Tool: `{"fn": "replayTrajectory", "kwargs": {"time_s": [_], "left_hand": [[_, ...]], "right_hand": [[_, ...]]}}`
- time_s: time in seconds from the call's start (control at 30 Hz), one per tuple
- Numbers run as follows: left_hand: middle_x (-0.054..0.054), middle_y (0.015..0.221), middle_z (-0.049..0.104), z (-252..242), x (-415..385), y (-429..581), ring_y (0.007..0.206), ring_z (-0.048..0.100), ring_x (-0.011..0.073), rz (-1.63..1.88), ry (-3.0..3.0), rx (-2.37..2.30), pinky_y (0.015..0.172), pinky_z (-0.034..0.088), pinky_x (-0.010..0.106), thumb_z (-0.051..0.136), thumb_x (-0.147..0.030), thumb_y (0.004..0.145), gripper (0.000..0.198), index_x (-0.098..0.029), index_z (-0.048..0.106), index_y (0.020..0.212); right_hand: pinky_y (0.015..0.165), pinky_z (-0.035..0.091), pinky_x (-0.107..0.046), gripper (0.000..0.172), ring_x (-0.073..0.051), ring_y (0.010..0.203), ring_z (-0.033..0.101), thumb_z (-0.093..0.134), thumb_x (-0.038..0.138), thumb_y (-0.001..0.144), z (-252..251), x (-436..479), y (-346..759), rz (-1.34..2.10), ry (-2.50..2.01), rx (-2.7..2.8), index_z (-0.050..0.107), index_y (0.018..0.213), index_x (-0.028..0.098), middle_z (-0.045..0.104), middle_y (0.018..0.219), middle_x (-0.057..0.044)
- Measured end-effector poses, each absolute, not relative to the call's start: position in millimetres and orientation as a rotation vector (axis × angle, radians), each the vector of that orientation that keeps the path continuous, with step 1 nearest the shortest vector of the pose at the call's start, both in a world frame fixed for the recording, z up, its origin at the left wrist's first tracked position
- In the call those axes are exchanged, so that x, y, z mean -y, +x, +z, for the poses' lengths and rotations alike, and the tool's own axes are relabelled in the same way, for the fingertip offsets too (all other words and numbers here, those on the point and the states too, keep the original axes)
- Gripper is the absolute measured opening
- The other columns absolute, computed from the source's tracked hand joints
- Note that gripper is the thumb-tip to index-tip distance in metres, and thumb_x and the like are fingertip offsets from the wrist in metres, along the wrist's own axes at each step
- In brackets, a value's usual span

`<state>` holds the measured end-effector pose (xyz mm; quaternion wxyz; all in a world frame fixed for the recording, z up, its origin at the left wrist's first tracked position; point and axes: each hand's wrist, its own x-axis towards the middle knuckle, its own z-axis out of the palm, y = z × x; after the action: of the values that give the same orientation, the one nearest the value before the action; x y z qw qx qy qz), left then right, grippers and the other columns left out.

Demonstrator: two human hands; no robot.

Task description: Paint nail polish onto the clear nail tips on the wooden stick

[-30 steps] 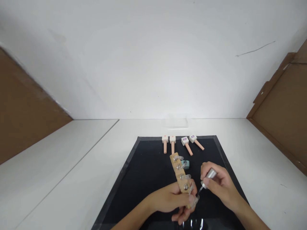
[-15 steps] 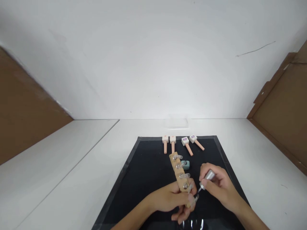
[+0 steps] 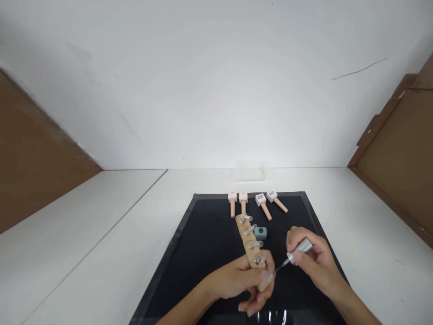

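From where I stand, nearest to the person, the black mat (image 3: pixel 203 243) shows some bright reflections at its front part. Just above it is the left hand (image 3: pixel 241 279). This hand is closed around the lower end of a wooden strip (image 3: pixel 251 251), with the thumb on the upper side and the fingers curled beneath. The strip is held slanting, its far end leaning to the left. Along it sit five clear nail tips, and the nearest tip (image 3: pixel 270 277) is beside the left thumb.

To the right, the right hand (image 3: pixel 316 262) pinches the silver handle of a small brush (image 3: pixel 302 248) between the thumb and the fingers. The thin brush end points down to the left, at the edge of the nearest tip; whether it touches, I cannot tell.

A little farther, a teal bottle (image 3: pixel 260 233) stands on the mat, just right of the strip, with a dark round spot on its top. Near the far edge of the mat lie four white bottles with pink caps (image 3: pixel 264 206), their caps turned toward the person. Behind the mat, on the white table (image 3: pixel 101 225), is a transparent tray (image 3: pixel 249 175), and then the white wall (image 3: pixel 216 90).
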<state>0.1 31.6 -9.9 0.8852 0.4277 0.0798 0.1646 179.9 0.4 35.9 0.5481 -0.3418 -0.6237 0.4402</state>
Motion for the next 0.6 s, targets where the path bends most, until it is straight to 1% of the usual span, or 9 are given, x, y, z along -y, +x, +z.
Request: {"fn": "replayTrajectory", "kwargs": {"time_s": [0.13, 0.23, 0.3, 0.47, 0.53, 0.6], "left_hand": [[-0.006, 0.054, 0.052, -12.4, -32.9, -0.2, 0.033, 0.047, 0.0045, 0.342, 0.859, -0.139, 0.025, 0.033, 0.009, 0.066, -0.041, 0.077, 0.033, -0.018, 0.042, 0.08], [-0.007, 0.054, 0.051, -11.5, -32.5, -0.1, 0.031, 0.045, 0.0039, 0.347, 0.834, -0.111, 0.025, 0.032, 0.009, 0.064, -0.038, 0.079, 0.03, -0.019, 0.042, 0.081], [-0.007, 0.055, 0.05, -11.8, -32.0, -0.6, 0.03, 0.044, 0.004, 0.357, 0.816, -0.091, 0.026, 0.029, 0.009, 0.061, -0.035, 0.081, 0.025, -0.019, 0.042, 0.081], [-0.005, 0.055, 0.051, -15.1, -33.0, -1.4, 0.03, 0.044, 0.0051, 0.377, 0.781, -0.066, 0.027, 0.023, 0.009, 0.055, -0.031, 0.085, 0.018, -0.019, 0.043, 0.082], [-0.005, 0.055, 0.051, -15.0, -33.8, -1.2, 0.029, 0.044, 0.0055, 0.381, 0.773, -0.057, 0.026, 0.022, 0.009, 0.054, -0.03, 0.086, 0.017, -0.019, 0.042, 0.082], [-0.005, 0.055, 0.05, -13.8, -34.1, -1.1, 0.029, 0.044, 0.0054, 0.382, 0.768, -0.049, 0.026, 0.024, 0.009, 0.053, -0.03, 0.087, 0.016, -0.019, 0.042, 0.082]], "right_hand": [[0.05, 0.038, -0.024, 0.025, -0.013, 0.054, 0.047, 0.06, 0.043, 0.084, 37.0, 1.3, 180.0, 1.08, -0.778, 1.559, 0.062, 0.077, 0.02, 0.051, 0.063, 0.001], [0.05, 0.037, -0.024, 0.026, -0.013, 0.054, 0.047, 0.059, 0.043, 0.085, 36.8, 1.4, 180.1, 1.046, -0.847, 1.545, 0.06, 0.073, 0.02, 0.05, 0.062, 0.001], [0.05, 0.037, -0.024, 0.027, -0.013, 0.053, 0.046, 0.058, 0.043, 0.085, 36.3, 1.1, 180.1, 1.019, -0.846, 1.506, 0.059, 0.072, 0.02, 0.049, 0.062, 0.001], [0.049, 0.037, -0.024, 0.018, -0.013, 0.053, 0.048, 0.06, 0.039, 0.085, 37.7, 1.2, 179.3, 1.048, -0.706, 1.593, 0.063, 0.081, 0.021, 0.054, 0.063, 0.0], [0.049, 0.037, -0.024, 0.015, -0.013, 0.053, 0.048, 0.06, 0.036, 0.086, 38.5, 1.2, 179.1, 1.058, -0.688, 1.64, 0.064, 0.082, 0.022, 0.055, 0.064, 0.0], [0.049, 0.036, -0.024, 0.013, -0.013, 0.053, 0.047, 0.059, 0.033, 0.087, 38.8, 1.1, 179.3, 1.033, -0.721, 1.63, 0.063, 0.081, 0.022, 0.055, 0.064, 0.0]]}}
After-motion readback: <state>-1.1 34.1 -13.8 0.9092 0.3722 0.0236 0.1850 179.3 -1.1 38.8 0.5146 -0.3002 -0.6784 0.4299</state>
